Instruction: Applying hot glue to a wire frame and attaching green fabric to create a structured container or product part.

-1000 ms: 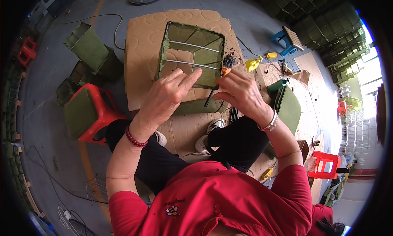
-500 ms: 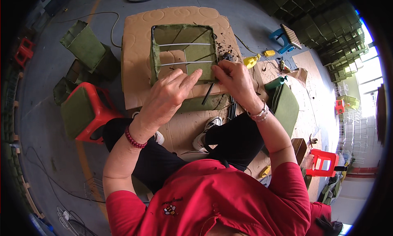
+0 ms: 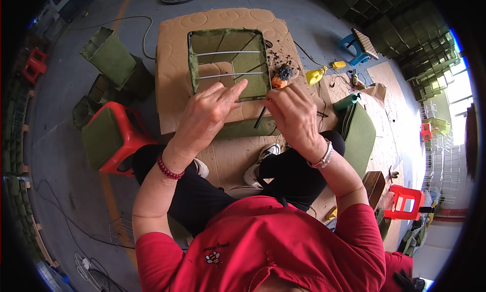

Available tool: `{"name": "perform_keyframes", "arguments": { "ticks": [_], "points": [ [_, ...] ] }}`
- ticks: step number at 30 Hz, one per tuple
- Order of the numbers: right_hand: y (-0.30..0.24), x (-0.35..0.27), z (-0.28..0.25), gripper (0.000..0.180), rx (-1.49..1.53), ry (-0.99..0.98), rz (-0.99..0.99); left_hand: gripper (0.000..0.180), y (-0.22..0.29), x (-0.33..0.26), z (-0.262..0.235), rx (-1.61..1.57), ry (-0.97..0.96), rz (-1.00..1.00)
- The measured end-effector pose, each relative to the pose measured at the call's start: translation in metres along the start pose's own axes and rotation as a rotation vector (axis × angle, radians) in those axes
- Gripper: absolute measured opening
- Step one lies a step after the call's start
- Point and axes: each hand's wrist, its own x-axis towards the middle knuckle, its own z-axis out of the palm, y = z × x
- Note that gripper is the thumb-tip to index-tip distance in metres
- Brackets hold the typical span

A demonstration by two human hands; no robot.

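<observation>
A green fabric box with a thin frame and two pale rods across its open top stands in front of me. My left hand is closed at the near rim, its index finger stretched over the box. At the near right corner, my right hand pinches the rim, the fingertips partly hidden by the hand itself. A narrow black strip hangs at the near side of the box, beside the right fingers. An orange-bodied tool with a dark clump at its end lies just beyond that hand.
Cardboard covers the work surface, with black scraps on its right. Red stools stand left and right. Yellow bottle, green bottle and a blue stool are to the right. Green boxes sit on the left floor.
My right hand has shifted slightly down and its wrist has turned, so the orange tool shows more. My left hand remains by the near rim. The whole view has shifted a little.
</observation>
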Motion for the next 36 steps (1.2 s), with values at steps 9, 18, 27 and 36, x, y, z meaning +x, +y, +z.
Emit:
{"name": "perform_keyframes", "arguments": {
  "ticks": [9,18,27,36],
  "points": [
    [0.004,0.018,0.026,0.027,0.115,0.034,-0.327,0.046,-0.011,0.008,-0.039,-0.193,0.285,-0.089],
    [0.001,0.037,0.023,0.024,0.077,-0.018,-0.386,0.048,-0.021,-0.004,-0.023,-0.035,0.083,-0.049],
    [-0.010,0.043,0.032,0.018,0.030,-0.010,-0.451,0.059,-0.019,0.002,-0.026,-0.031,0.052,-0.064],
    [-0.012,0.036,0.044,0.024,0.101,0.098,-0.413,0.058,-0.019,0.004,-0.021,-0.044,0.143,-0.060]
  ]
}}
